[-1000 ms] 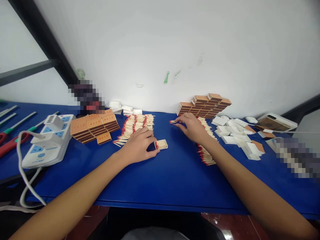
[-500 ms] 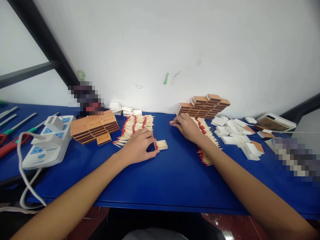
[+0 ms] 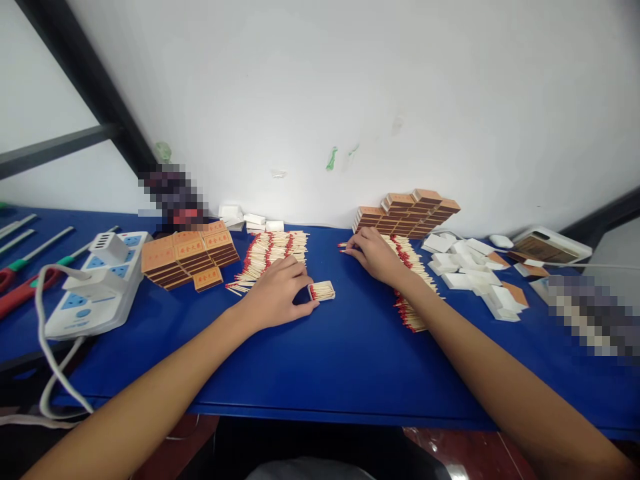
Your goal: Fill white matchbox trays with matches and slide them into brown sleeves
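My left hand (image 3: pixel 280 293) curls round the left end of a small white matchbox tray (image 3: pixel 323 291) with red-tipped matches lying in it. The thumb lies along the near side; the other fingertips are partly hidden behind the hand. Further right, my right hand (image 3: pixel 373 253) is closed in a pinch at the table surface, and a few matches (image 3: pixel 343 245) poke out to the left of its fingertips. Behind my left hand lies a wide spread of matches (image 3: pixel 275 247). A second long row of matches (image 3: pixel 411 310) runs partly under my right wrist.
Brown matchboxes are stacked at the left (image 3: pixel 190 257) and against the wall (image 3: pixel 407 215). White trays (image 3: pixel 467 263) lie heaped at the right, with a phone (image 3: pixel 553 243) beyond. A power strip (image 3: pixel 100 287) with cables and red-handled tools (image 3: pixel 30 287) occupy the left side of the blue table (image 3: pixel 320 367).
Fewer match heads show at my right fingertips, and the fingers have shifted slightly. My left hand and the tray stay in place.
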Demonstrator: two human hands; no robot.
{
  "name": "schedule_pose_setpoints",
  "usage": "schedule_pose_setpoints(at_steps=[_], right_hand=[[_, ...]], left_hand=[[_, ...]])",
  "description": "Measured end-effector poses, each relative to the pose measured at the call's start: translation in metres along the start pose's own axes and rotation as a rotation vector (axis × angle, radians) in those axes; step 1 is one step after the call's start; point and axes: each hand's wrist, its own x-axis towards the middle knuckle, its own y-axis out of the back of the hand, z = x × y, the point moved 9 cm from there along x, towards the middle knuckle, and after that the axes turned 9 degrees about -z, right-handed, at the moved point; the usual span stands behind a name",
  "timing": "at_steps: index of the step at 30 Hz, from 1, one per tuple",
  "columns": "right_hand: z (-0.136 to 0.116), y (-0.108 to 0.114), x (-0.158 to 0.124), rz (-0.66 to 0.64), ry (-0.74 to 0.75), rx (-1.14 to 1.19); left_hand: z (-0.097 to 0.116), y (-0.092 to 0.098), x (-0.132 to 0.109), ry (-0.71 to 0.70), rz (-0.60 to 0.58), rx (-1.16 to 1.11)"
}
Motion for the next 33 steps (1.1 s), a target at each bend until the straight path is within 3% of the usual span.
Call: schedule_pose_setpoints(at_steps=[4,8,12,16,19,24,27,33], right_hand=[[-0.013,0.007,-0.003,-0.045,0.019,0.045],[-0.063,0.020,-0.014,-0.051,0.082,0.161],[-0.117,0.018,-0.026,-0.109,0.152,0.176],[-0.136,0.012,-0.030,-0.120,0.175,0.114],[-0.123,0.012,-0.027,-0.096,0.171,0.124],[-0.055,0.024,-0.010,0.054,0.024,0.023],[-0.023,0.020,-0.004,0.046,-0.017,-0.047],[-0.010,0.006,-0.006,0.017,-0.021,-0.112]], left_hand=[[0.000,0.000,0.000,0.009,0.002,0.010],[0.000,0.001,0.000,0.010,0.006,0.028],[0.001,0.003,0.000,0.012,0.008,0.038],[0.001,0.003,0.000,0.012,0.002,0.045],[0.001,0.002,0.000,0.011,0.003,0.048],[0.000,0.002,0.000,0.007,0.014,0.021],[0.000,0.001,0.000,0.016,0.002,0.019],[-0.001,0.001,0.000,0.011,0.012,0.014]])
